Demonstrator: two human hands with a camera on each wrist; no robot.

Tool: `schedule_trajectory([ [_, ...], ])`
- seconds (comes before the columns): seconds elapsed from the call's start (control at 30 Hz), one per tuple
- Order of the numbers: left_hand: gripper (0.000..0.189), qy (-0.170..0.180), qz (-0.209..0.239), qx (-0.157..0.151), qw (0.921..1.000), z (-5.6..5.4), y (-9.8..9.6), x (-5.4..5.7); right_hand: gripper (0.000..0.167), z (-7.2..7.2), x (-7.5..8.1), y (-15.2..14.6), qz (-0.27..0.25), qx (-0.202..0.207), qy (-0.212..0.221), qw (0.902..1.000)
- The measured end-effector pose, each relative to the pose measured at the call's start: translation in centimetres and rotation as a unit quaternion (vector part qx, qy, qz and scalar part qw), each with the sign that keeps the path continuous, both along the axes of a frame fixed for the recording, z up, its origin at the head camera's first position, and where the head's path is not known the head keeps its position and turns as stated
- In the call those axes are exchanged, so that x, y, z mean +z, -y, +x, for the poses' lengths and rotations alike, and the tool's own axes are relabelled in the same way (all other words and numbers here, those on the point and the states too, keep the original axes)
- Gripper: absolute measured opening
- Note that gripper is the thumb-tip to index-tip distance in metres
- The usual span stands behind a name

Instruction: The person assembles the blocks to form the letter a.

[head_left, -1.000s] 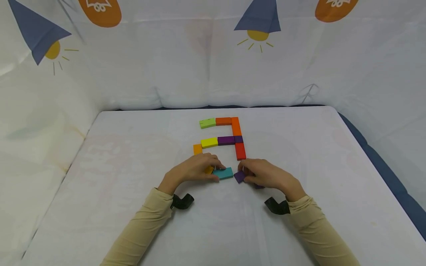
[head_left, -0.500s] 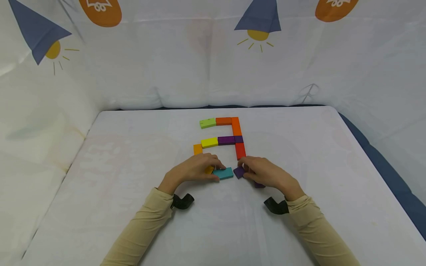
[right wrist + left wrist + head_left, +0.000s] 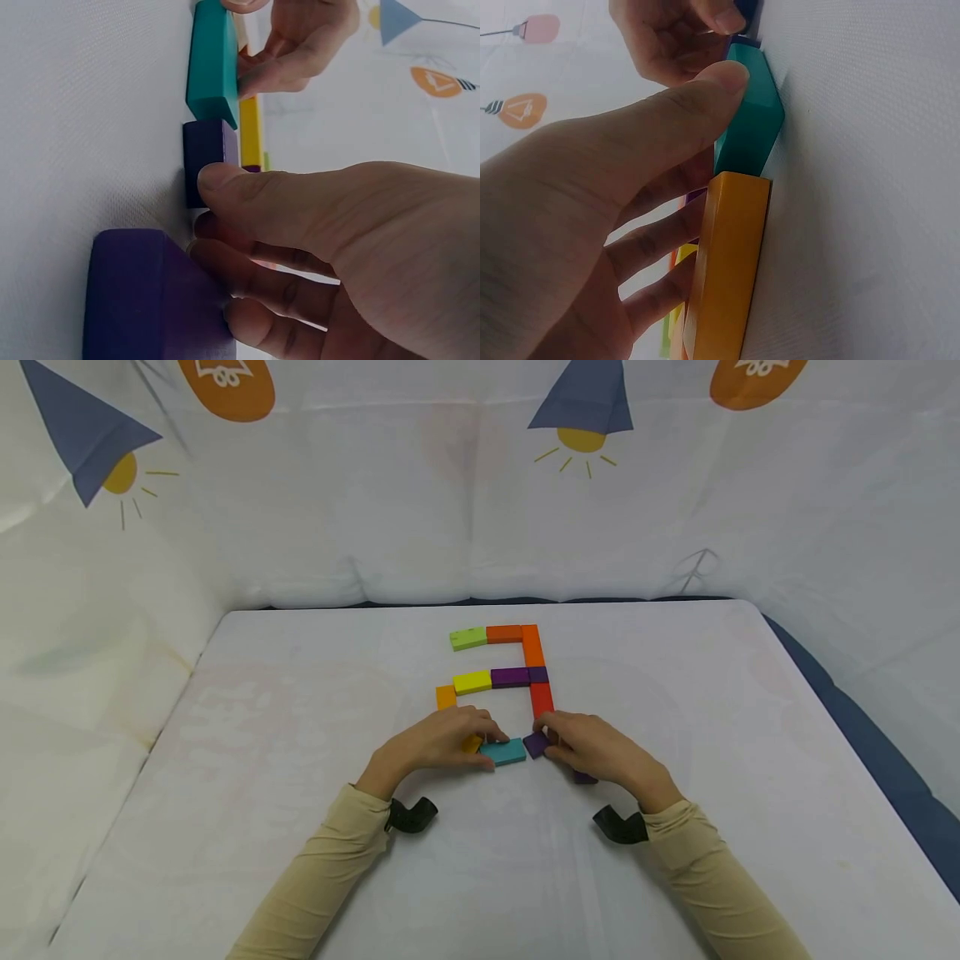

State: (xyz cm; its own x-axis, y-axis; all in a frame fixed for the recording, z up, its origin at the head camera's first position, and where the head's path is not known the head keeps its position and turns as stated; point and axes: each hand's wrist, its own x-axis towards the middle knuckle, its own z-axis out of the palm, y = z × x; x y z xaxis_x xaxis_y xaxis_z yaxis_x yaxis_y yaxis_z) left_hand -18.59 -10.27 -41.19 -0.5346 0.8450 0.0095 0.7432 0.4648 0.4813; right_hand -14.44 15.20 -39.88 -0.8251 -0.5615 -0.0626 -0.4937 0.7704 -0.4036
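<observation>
My left hand (image 3: 438, 739) pinches a teal block (image 3: 505, 752) between thumb and fingers, flat on the table. An orange-yellow block (image 3: 735, 262) meets the teal block's left end, beside the left hand's other fingers. With thumb and fingertips, my right hand (image 3: 603, 750) holds a small dark purple block (image 3: 204, 154) at the teal block's right end. In the head view this purple block sits slightly askew below a red block (image 3: 542, 697). A larger purple block (image 3: 157, 300) lies by the right hand's lower fingers, mostly covered in the head view.
Farther back, a line of blocks includes a lime block (image 3: 468, 638), an orange-red block (image 3: 503, 633), an orange block (image 3: 532, 645), a yellow block (image 3: 472, 682) and a purple block (image 3: 510, 677). The white table (image 3: 262, 827) meets a printed cloth wall (image 3: 412, 510) behind.
My right hand has shifted the small purple block slightly left and away from me, closer to the teal block's end. The left hand and teal block have stayed put.
</observation>
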Motion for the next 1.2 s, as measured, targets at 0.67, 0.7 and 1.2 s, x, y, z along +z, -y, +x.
schedule_trajectory([
  [0.67,0.033,-0.006,0.006,0.0,1.0,0.13,0.06,-0.07,0.029,0.04,-0.29,0.24,0.005,0.004,-0.021,0.9998],
  [0.7,0.032,-0.006,0.006,0.001,1.0,0.11,0.07,-0.1,0.029,0.03,-0.31,0.25,0.005,0.004,-0.022,0.9997],
  [1.2,0.033,-0.004,0.006,0.0,1.0,0.04,0.01,-0.19,0.029,0.11,-0.26,0.46,0.003,0.008,-0.023,0.9997],
])
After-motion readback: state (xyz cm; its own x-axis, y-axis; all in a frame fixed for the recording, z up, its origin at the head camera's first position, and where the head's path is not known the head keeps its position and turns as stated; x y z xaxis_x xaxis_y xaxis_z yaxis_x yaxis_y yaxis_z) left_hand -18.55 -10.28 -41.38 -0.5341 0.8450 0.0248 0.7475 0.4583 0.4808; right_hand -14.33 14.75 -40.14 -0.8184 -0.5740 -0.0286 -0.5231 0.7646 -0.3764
